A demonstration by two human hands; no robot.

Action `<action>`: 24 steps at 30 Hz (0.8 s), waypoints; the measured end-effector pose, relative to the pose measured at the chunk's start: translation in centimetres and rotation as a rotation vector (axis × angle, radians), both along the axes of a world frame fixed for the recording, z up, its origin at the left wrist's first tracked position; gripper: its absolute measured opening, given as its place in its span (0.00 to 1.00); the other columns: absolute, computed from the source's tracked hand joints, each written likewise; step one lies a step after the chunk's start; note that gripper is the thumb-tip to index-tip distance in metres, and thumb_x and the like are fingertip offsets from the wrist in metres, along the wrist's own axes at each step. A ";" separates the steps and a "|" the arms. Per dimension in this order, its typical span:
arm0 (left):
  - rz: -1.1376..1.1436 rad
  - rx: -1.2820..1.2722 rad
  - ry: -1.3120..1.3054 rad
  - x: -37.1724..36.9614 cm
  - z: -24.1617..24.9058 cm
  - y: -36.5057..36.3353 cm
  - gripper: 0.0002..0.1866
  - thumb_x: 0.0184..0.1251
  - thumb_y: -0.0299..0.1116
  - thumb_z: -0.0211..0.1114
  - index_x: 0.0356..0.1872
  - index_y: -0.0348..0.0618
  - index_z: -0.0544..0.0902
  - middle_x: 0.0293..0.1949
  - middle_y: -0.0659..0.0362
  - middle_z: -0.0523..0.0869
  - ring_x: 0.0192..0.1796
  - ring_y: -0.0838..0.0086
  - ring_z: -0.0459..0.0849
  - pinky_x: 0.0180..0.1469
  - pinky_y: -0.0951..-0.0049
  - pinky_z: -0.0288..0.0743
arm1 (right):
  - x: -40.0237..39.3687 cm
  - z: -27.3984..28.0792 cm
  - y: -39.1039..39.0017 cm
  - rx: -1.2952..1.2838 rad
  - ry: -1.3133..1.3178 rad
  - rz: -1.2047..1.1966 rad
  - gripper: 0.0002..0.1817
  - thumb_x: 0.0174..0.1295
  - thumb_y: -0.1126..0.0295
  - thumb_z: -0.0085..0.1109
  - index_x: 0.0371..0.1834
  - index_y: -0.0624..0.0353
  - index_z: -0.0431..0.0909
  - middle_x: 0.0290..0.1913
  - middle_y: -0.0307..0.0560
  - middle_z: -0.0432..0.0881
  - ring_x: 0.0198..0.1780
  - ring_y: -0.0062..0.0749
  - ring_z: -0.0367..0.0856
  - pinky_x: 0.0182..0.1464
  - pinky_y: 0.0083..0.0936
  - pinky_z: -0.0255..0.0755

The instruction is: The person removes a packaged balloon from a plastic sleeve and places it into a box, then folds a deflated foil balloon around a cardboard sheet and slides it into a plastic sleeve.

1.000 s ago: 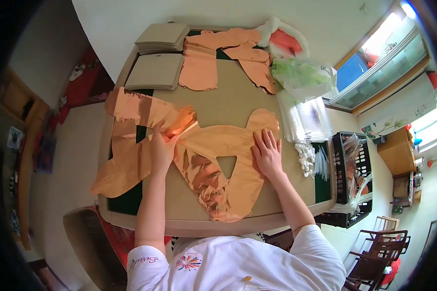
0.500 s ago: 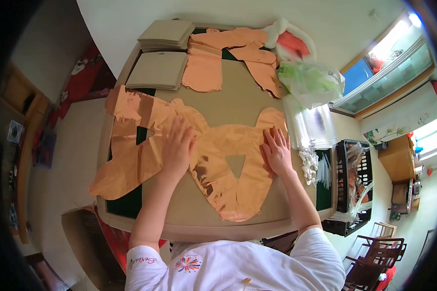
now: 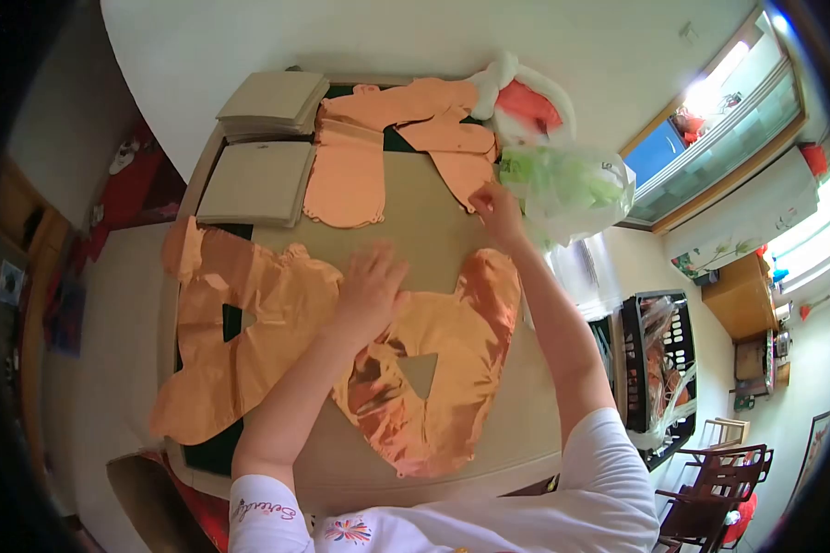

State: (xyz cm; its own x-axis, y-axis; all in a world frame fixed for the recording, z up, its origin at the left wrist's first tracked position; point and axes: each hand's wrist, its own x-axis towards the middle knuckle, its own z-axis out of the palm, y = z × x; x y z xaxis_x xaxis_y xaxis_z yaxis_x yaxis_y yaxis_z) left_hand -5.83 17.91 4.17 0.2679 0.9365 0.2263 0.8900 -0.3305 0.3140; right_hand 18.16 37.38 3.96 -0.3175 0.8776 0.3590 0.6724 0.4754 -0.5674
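Note:
Fingers stretched and slightly blurred, my left hand (image 3: 375, 284) lies over the upper edge of a rose-gold foil balloon (image 3: 466, 336). That balloon is flat, with a triangular hole, and has the shape of a letter A pointing toward me. Another flat foil balloon (image 3: 203, 382) lies to its left, partly behind my left forearm. Farther up, my right hand (image 3: 500, 217) has its fingertips pinched at the lower tip of a flat foil balloon (image 3: 452, 166). More pink-gold foil (image 3: 346, 175) lies beside that one.
Two stacks of grey-brown cardboard (image 3: 254, 182) sit at the back left. At right are a white-and-green plastic bag (image 3: 567, 189), clear plastic sleeves (image 3: 586, 272) and a black crate (image 3: 636, 369). A red-and-white plush item (image 3: 530, 101) rests at the back.
My right hand has left the A-shaped balloon and moved up to the far balloon's tip. My left hand has shifted right along the near foil. The view has tilted, so the table appears lower.

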 end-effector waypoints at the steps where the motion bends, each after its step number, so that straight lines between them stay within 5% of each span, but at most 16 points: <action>1: -0.026 -0.018 0.006 0.8 -0.3 1.2 0.23 0.65 0.39 0.62 0.60 0.42 0.75 0.68 0.46 0.67 0.72 0.54 0.62 0.72 0.47 0.53 | -0.2 0.0 2.6 -0.020 0.018 0.000 0.09 0.57 0.69 0.65 0.37 0.62 0.80 0.34 0.49 0.81 0.35 0.34 0.81 0.39 0.29 0.74; 8: -0.074 -0.039 -0.088 5.4 -2.3 8.6 0.27 0.67 0.41 0.61 0.64 0.41 0.70 0.69 0.45 0.65 0.72 0.52 0.60 0.73 0.49 0.54 | 0.4 -2.7 7.9 -0.103 -0.027 -0.014 0.13 0.54 0.64 0.69 0.33 0.60 0.79 0.27 0.45 0.80 0.31 0.30 0.78 0.35 0.28 0.73; 11: -0.051 -0.021 -0.147 7.4 -3.6 11.8 0.29 0.68 0.42 0.60 0.66 0.38 0.67 0.72 0.46 0.61 0.72 0.53 0.61 0.72 0.51 0.54 | 0.5 -2.6 8.5 -0.315 0.018 -0.037 0.13 0.52 0.63 0.69 0.32 0.60 0.80 0.29 0.49 0.81 0.33 0.37 0.82 0.37 0.32 0.75; 20: 0.073 0.062 0.026 10.6 -4.7 15.4 0.32 0.72 0.48 0.51 0.70 0.39 0.64 0.73 0.49 0.62 0.75 0.57 0.57 0.74 0.51 0.51 | 0.3 -3.3 10.5 -0.236 -0.033 -0.008 0.11 0.54 0.67 0.63 0.34 0.64 0.82 0.33 0.55 0.84 0.34 0.45 0.83 0.39 0.37 0.76; 24: 0.103 0.022 0.039 10.7 -4.3 15.2 0.31 0.74 0.50 0.48 0.70 0.41 0.65 0.74 0.53 0.61 0.76 0.60 0.56 0.75 0.52 0.48 | 0.2 -3.2 12.5 -0.133 -0.198 -0.046 0.14 0.58 0.62 0.63 0.36 0.65 0.82 0.29 0.51 0.84 0.32 0.39 0.82 0.37 0.34 0.74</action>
